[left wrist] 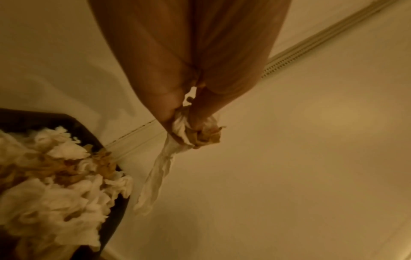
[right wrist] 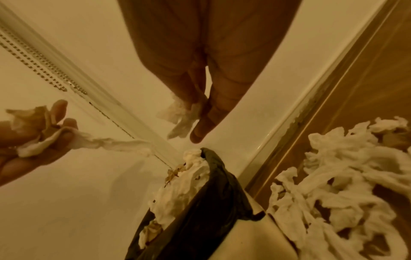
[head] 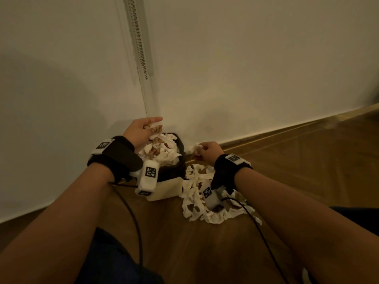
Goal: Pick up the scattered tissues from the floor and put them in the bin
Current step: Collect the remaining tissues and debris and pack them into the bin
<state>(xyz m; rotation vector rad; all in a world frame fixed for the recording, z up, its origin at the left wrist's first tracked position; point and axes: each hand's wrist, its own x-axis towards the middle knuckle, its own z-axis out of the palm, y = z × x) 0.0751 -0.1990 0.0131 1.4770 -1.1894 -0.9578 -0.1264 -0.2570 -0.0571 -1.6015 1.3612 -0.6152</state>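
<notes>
A small cream bin (head: 168, 189) with a dark liner (right wrist: 213, 190) stands on the wooden floor by the wall, heaped with white and brown-stained tissues (head: 162, 150). My left hand (head: 141, 130) hovers over the bin's far side and pinches a bunch of stained tissues (left wrist: 195, 133), one strip dangling down. My right hand (head: 209, 150) is just right of the bin, above the floor, and grips a white tissue wad (right wrist: 182, 116). A pile of loose tissues (head: 201, 197) lies on the floor right of the bin, partly under my right wrist.
A white wall (head: 246, 78) rises directly behind the bin, with a vertical profile and a bead chain (head: 139, 48) hanging on it. A skirting board (head: 287, 130) runs to the right. Wooden floor (head: 307, 171) stretches right of the pile. My knees are at the bottom edge.
</notes>
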